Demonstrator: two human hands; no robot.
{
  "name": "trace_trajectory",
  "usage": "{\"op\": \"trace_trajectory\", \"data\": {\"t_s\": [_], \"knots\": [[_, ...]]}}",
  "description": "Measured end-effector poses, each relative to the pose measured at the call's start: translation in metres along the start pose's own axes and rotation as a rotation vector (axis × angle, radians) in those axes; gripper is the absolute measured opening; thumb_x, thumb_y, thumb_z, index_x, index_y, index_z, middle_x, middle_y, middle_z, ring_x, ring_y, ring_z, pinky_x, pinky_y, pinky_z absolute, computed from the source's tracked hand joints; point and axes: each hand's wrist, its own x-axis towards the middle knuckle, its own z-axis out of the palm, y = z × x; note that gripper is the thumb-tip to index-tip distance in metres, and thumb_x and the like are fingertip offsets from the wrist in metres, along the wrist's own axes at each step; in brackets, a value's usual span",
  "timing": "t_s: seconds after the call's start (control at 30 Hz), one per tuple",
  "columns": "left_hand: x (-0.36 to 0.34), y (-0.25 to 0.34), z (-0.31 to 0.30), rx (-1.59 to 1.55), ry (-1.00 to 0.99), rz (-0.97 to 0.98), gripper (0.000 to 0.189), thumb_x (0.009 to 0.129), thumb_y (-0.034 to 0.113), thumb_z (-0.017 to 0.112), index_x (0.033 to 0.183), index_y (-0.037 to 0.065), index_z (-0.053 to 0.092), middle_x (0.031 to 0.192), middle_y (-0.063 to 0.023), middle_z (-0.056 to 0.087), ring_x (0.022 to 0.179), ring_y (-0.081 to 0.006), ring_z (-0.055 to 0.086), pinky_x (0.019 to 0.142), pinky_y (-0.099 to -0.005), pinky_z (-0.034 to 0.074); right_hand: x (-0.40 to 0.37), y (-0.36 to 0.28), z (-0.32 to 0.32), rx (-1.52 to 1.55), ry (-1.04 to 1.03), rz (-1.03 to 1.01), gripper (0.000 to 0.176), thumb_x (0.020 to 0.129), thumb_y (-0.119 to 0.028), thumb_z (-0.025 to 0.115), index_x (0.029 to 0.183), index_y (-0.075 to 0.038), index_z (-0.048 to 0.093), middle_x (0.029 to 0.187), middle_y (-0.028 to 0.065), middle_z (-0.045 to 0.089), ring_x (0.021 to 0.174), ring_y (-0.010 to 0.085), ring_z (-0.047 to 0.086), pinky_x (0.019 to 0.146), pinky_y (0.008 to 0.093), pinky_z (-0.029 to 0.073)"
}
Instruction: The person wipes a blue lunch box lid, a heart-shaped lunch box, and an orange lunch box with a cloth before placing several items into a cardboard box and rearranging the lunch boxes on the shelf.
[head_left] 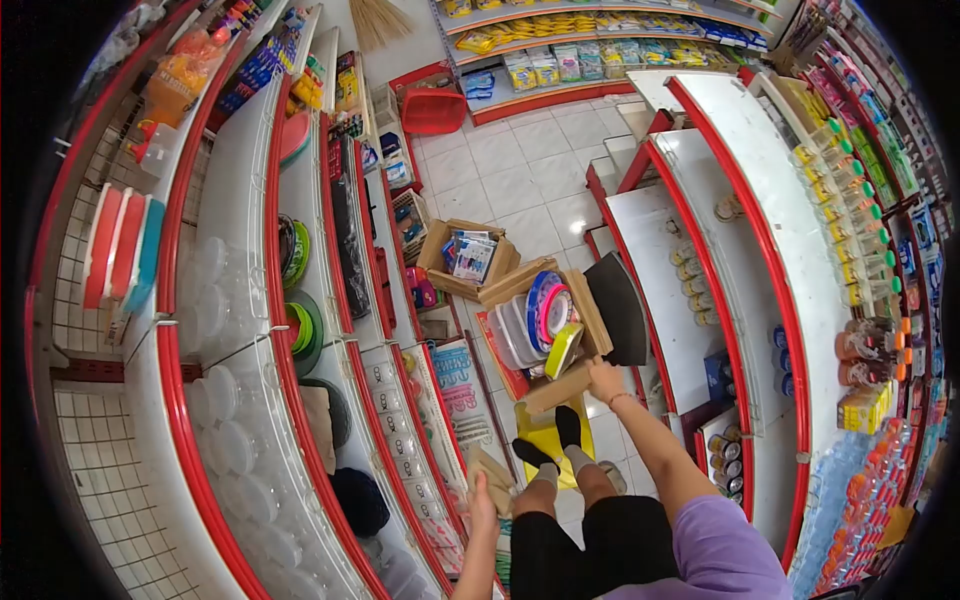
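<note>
My right hand (604,381) grips the near flap of an open cardboard box (590,310) that stands on the aisle floor, packed with plastic lids and plates. My left hand (484,498) reaches toward the low left shelf and holds a brown piece of cardboard (493,472). My black-socked feet (550,445) rest on a yellow stool (543,438) just behind the box. I wear black shorts and a purple shirt.
Red-edged shelves (270,330) on the left hold clear plastic containers, bowls and lids. White shelves (760,250) on the right carry cans and bottles. A second open carton (462,256) stands farther up the tiled aisle, a red basket (434,108) beyond it.
</note>
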Motion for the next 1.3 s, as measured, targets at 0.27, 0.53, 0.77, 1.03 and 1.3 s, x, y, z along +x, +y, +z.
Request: {"op": "trace_trajectory", "data": {"t_s": [0.27, 0.53, 0.77, 1.03, 1.3], "knots": [[0.006, -0.014, 0.01, 0.192, -0.001, -0.085, 0.048, 0.089, 0.035, 0.054, 0.118, -0.003, 0.051, 0.106, -0.0098, 0.059, 0.096, -0.0168, 0.055, 0.082, -0.0271, 0.043, 0.122, -0.001, 0.04, -0.129, 0.15, -0.103, 0.042, 0.081, -0.009, 0.049, 0.122, -0.014, 0.047, 0.119, 0.0056, 0.05, 0.108, 0.0212, 0.052, 0.085, 0.0418, 0.041], [0.121, -0.058, 0.009, 0.257, -0.147, 0.01, 0.054, 0.09, 0.032, 0.053, 0.13, -0.002, 0.039, 0.117, -0.0114, 0.052, 0.102, -0.018, 0.052, 0.086, -0.0279, 0.041, 0.153, -0.005, 0.088, -0.219, 0.09, -0.161, 0.035, 0.083, -0.009, 0.046, 0.117, -0.015, 0.045, 0.118, 0.0057, 0.051, 0.11, 0.0201, 0.051, 0.088, 0.0435, 0.038], [0.25, 0.011, 0.118, 0.331, -0.325, 0.506, 0.056, 0.09, 0.016, 0.05, 0.138, 0.002, 0.026, 0.134, -0.0163, 0.041, 0.122, -0.0224, 0.041, 0.102, -0.0298, 0.03, 0.142, -0.029, 0.063, 0.544, 0.34, -0.2, 0.067, 0.064, -0.016, 0.062, 0.127, -0.008, 0.039, 0.117, 0.019, 0.046, 0.111, 0.0348, 0.045, 0.094, 0.0445, 0.036], [0.293, 0.022, 0.188, 0.547, -0.345, 0.614, 0.066, 0.077, 0.038, 0.065, 0.13, 0.006, 0.043, 0.121, -0.0193, 0.053, 0.111, -0.029, 0.052, 0.094, -0.0354, 0.04, 0.14, -0.053, 0.057, 0.864, 0.392, -0.181, 0.056, 0.068, 0.007, 0.047, 0.123, -0.004, 0.042, 0.118, 0.0217, 0.047, 0.112, 0.0369, 0.045, 0.095, 0.0427, 0.035], [0.254, 0.021, 0.253, 1.006, -0.128, 0.612, 0.067, 0.067, 0.03, 0.071, 0.127, 0.014, 0.045, 0.104, -0.0202, 0.061, 0.096, -0.0388, 0.058, 0.079, -0.0452, 0.047, 0.159, -0.016, 0.085, 0.899, 0.501, 0.08, 0.044, 0.076, -0.008, 0.055, 0.118, 0.003, 0.045, 0.108, 0.025, 0.055, 0.106, 0.0358, 0.051, 0.091, 0.0427, 0.038]]}}
